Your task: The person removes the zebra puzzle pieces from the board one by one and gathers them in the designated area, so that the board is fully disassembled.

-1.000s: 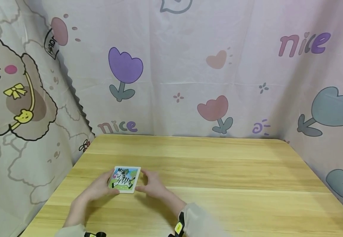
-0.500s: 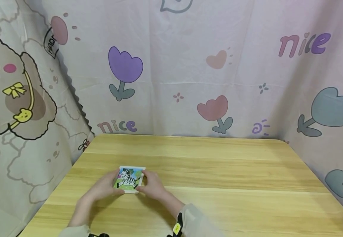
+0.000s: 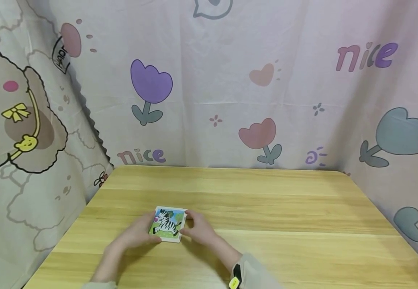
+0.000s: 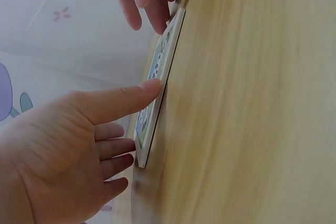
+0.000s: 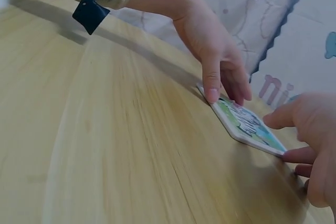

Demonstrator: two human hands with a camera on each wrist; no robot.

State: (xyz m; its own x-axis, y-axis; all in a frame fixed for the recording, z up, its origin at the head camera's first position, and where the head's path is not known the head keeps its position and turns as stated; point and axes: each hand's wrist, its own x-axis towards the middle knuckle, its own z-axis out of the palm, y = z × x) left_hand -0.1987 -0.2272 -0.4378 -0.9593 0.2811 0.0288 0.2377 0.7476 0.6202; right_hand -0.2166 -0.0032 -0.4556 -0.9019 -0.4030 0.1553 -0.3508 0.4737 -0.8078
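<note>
A thin square zebra picture board [image 3: 166, 223] with a white border lies low over the table, left of centre in the head view. On its left side is my left hand [image 3: 138, 231]; the thumb [image 4: 151, 86] presses the near edge and the other fingers reach the left edge, so the board sits between them. My right hand [image 3: 201, 228] holds the right side, with thumb and forefinger at the right edge and far corner. In the right wrist view fingertips [image 5: 290, 156] of this hand meet the corner of the board [image 5: 247, 121].
The wood-grain table [image 3: 284, 224] extends around the board, widest to the right. A patterned curtain [image 3: 209, 80] hangs behind the table and along both sides. A black strap with a yellow tag [image 3: 235, 281] is on the right wrist.
Both hands and the board have moved together to the right and slightly nearer. The board has turned a little.
</note>
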